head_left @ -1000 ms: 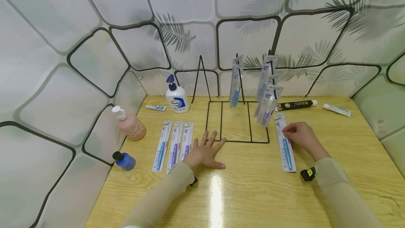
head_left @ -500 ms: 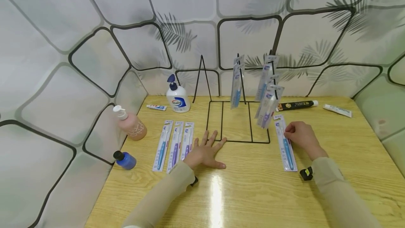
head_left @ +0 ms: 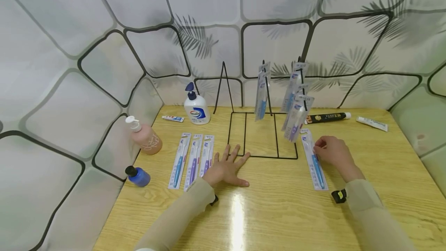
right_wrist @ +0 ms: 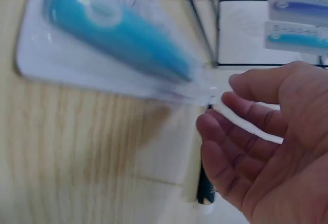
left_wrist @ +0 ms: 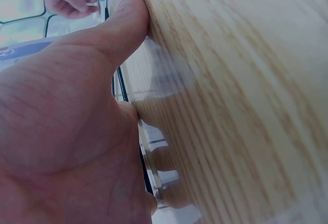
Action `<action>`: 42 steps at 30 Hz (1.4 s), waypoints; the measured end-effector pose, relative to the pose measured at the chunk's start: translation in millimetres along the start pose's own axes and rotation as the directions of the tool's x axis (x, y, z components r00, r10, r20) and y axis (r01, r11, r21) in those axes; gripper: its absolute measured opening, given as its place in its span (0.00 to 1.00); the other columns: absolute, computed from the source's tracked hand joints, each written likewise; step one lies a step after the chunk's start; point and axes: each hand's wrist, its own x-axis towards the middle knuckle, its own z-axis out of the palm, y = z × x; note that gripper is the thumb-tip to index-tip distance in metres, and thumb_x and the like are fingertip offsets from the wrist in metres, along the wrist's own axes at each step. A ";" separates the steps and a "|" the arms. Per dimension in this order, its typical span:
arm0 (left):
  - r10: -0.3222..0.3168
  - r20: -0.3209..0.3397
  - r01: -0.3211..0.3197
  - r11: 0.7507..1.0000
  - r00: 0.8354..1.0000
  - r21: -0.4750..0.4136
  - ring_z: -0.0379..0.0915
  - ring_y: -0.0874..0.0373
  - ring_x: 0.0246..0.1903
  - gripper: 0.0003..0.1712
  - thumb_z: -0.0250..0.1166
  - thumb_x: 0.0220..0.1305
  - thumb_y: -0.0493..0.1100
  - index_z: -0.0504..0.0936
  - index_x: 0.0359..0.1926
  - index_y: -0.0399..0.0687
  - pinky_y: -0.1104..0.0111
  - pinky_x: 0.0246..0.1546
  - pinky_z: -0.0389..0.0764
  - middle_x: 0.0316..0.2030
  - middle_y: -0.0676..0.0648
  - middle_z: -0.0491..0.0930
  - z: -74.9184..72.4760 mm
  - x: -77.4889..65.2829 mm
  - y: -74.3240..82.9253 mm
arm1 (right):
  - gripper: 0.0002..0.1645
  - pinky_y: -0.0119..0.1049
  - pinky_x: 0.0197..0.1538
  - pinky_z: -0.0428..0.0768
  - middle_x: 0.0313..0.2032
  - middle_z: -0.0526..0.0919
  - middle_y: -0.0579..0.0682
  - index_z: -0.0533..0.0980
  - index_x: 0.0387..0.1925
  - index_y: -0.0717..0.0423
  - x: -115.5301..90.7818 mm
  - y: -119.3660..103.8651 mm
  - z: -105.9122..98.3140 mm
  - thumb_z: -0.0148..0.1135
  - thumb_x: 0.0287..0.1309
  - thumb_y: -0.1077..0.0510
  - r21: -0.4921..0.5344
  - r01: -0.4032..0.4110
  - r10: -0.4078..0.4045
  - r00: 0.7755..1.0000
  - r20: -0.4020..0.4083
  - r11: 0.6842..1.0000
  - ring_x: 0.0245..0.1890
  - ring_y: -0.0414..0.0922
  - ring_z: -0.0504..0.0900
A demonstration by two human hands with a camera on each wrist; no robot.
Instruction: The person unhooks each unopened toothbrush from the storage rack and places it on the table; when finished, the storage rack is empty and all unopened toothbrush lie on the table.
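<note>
A blister-packed toothbrush (head_left: pixel 316 164) with a blue handle lies at the right of the wooden table, slightly slanted. My right hand (head_left: pixel 333 153) pinches its right edge between thumb and fingertips. In the right wrist view the pack (right_wrist: pixel 118 34) is blurred and reaches up to the fingertips of the right hand (right_wrist: pixel 261 137). My left hand (head_left: pixel 225 170) lies spread on the table, fingertips over the front bar of the black wire rack (head_left: pixel 265 156). In the left wrist view the left hand (left_wrist: pixel 66 111) is flat, palm side near the wood.
Packed toothbrushes (head_left: pixel 296 119) hang on the rack's middle and right prongs; the left prong (head_left: pixel 223 84) is bare. Three packs (head_left: pixel 192 162) lie left. Around stand a white pump bottle (head_left: pixel 197 110), pink pump bottle (head_left: pixel 148 140), blue bottle (head_left: pixel 140 177) and toothpaste tubes (head_left: pixel 327 117).
The toothbrush pack under my right hand has turned a little, its top shifting left and its lower end right. My left hand stays where it was.
</note>
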 end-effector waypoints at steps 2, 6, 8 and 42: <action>0.000 -0.006 0.000 1.000 1.000 0.000 0.06 0.44 0.77 0.65 0.60 0.50 0.84 0.25 0.75 0.88 0.33 0.75 0.30 0.78 0.57 0.12 0.2 0.4 -0.1 | 0.14 0.45 0.36 0.81 0.41 0.86 0.63 0.80 0.43 0.63 -8.1 -7.0 -0.5 0.60 0.68 0.55 0.009 0.033 -0.033 0.999 -0.006 0.999 0.38 0.54 0.84; 0.000 -0.008 0.000 1.000 1.000 0.000 0.08 0.43 0.78 0.65 0.60 0.50 0.84 0.26 0.76 0.87 0.33 0.74 0.30 0.79 0.55 0.13 -3.5 -1.5 0.9 | 0.11 0.45 0.38 0.83 0.41 0.87 0.59 0.82 0.45 0.61 -24.4 -25.0 2.9 0.61 0.68 0.58 0.038 0.199 -0.200 0.980 0.022 0.979 0.39 0.52 0.86; 0.000 -0.010 0.000 1.000 1.000 0.002 0.09 0.43 0.79 0.65 0.60 0.51 0.84 0.27 0.77 0.85 0.33 0.75 0.31 0.79 0.55 0.15 -7.3 -4.5 2.2 | 0.09 0.39 0.37 0.83 0.41 0.88 0.56 0.82 0.45 0.60 -30.1 -34.4 6.7 0.62 0.68 0.59 0.073 0.307 -0.312 0.947 0.071 0.949 0.38 0.48 0.86; -0.009 -0.004 0.009 1.000 1.000 -0.013 0.08 0.43 0.78 0.65 0.60 0.49 0.84 0.27 0.76 0.86 0.33 0.75 0.29 0.79 0.55 0.15 2.1 0.7 0.3 | 0.29 0.70 0.69 0.62 0.79 0.44 0.63 0.73 0.65 0.59 50.9 -179.7 23.3 0.65 0.63 0.63 0.394 0.471 -0.346 0.871 -0.348 0.790 0.79 0.63 0.48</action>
